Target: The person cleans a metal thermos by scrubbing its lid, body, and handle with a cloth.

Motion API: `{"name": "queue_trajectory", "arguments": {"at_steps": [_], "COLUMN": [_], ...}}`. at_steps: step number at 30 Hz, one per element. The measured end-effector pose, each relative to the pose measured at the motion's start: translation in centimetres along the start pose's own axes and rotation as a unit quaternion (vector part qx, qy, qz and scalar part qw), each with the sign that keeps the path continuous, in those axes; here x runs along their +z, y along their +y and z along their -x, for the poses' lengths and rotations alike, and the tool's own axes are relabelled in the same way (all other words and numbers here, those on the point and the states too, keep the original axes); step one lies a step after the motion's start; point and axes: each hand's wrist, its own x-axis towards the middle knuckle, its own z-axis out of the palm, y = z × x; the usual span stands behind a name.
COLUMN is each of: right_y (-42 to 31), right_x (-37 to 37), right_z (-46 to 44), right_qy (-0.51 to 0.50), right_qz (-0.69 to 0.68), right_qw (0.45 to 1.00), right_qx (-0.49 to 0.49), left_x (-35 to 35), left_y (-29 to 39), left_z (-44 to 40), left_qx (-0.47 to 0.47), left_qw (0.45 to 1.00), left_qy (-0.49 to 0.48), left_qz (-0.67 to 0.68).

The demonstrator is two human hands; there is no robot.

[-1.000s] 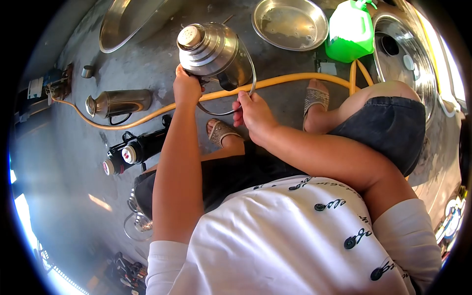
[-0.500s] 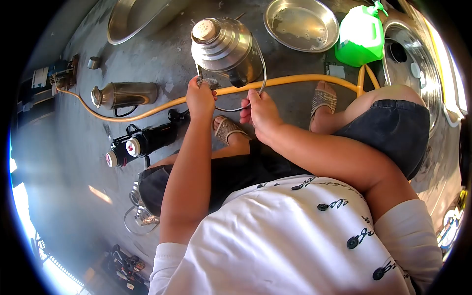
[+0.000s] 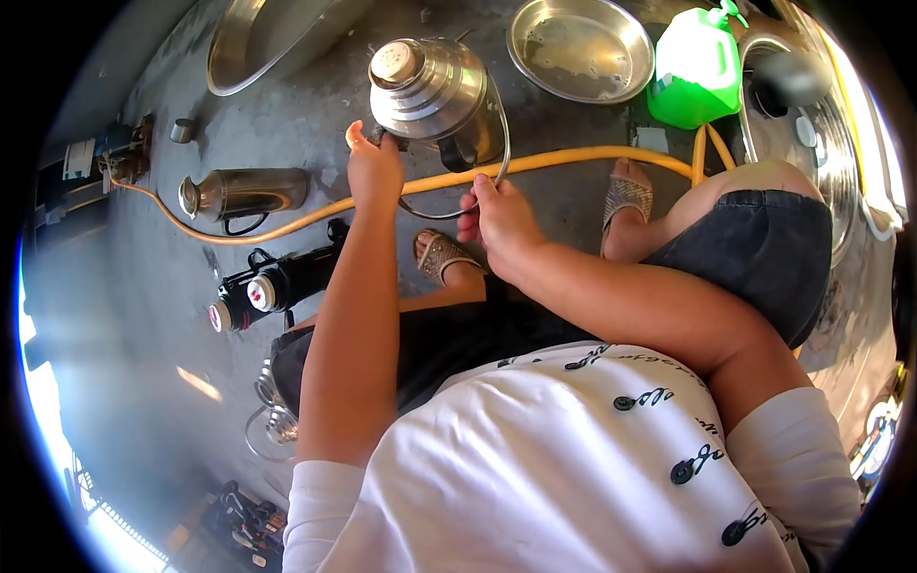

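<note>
A steel flask (image 3: 435, 95) with a cork-like stopper (image 3: 394, 62) leans away at the top centre, its dark side grip facing me. My right hand (image 3: 501, 218) pinches the flask's wire handle (image 3: 506, 129) low on its right side. At the flask's lower left, my left hand (image 3: 374, 174) is closed round a small dark grey scrubber (image 3: 384, 139), mostly hidden by the fingers, close to the flask's side.
A yellow hose (image 3: 564, 156) crosses the floor behind my feet. Another metal flask (image 3: 250, 194) and black flasks (image 3: 301, 277) lie left. A steel basin (image 3: 583, 53) of water, a green jug (image 3: 697, 72) and a large metal tub (image 3: 826, 158) stand right; another basin (image 3: 250, 48) is upper left.
Over the last second the flask has shifted slightly right in view, along with the surroundings. My left hand has moved back left from the flask's handle, and the scrubber shows less than half a second ago.
</note>
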Motion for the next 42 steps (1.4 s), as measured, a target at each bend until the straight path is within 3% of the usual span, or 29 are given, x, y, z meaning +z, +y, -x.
{"name": "queue_trajectory", "arguments": {"at_steps": [2, 10, 16, 18, 22, 25, 27, 34, 42], "right_y": [0.1, 0.1, 0.3, 0.5, 0.2, 0.2, 0.1, 0.0, -0.2], "right_x": [0.0, 0.0, -0.5, -0.3, -0.4, -0.1, 0.3, 0.5, 0.0], "right_z": [0.0, -0.2, -0.1, -0.1, -0.6, -0.5, -0.2, 0.6, -0.1], "right_qy": [-0.001, -0.001, -0.009, -0.018, -0.030, -0.021, -0.011, 0.036, 0.029], "right_qz": [-0.002, -0.009, -0.003, -0.002, -0.009, -0.015, -0.015, 0.002, 0.006], "right_qw": [1.000, 1.000, 1.000, 1.000, 0.999, 1.000, 1.000, 0.999, 0.999], "right_qx": [0.002, 0.005, -0.004, -0.009, -0.012, -0.006, 0.003, 0.021, 0.025], "left_x": [0.2, 0.9, 0.2, 0.5, 1.7, 1.7, -0.4, -0.6, -2.3], "left_y": [-0.6, -1.4, -0.6, 0.2, -0.4, -0.6, 1.4, -0.1, -1.3], "left_z": [0.0, 2.0, 0.6, -0.7, -2.7, -3.8, -3.0, -1.1, 3.0], "left_qx": [-0.053, 0.007, 0.018, 0.050, 0.099, 0.062, -0.051, -0.055, -0.099], "left_qw": [0.998, 0.992, 0.999, 0.995, 0.994, 0.997, 0.987, 0.981, 0.958], "left_qy": [-0.013, -0.002, -0.040, -0.022, 0.013, -0.036, -0.137, -0.144, -0.227], "left_qz": [0.027, 0.124, 0.027, -0.083, -0.034, 0.039, 0.068, 0.120, 0.146]}}
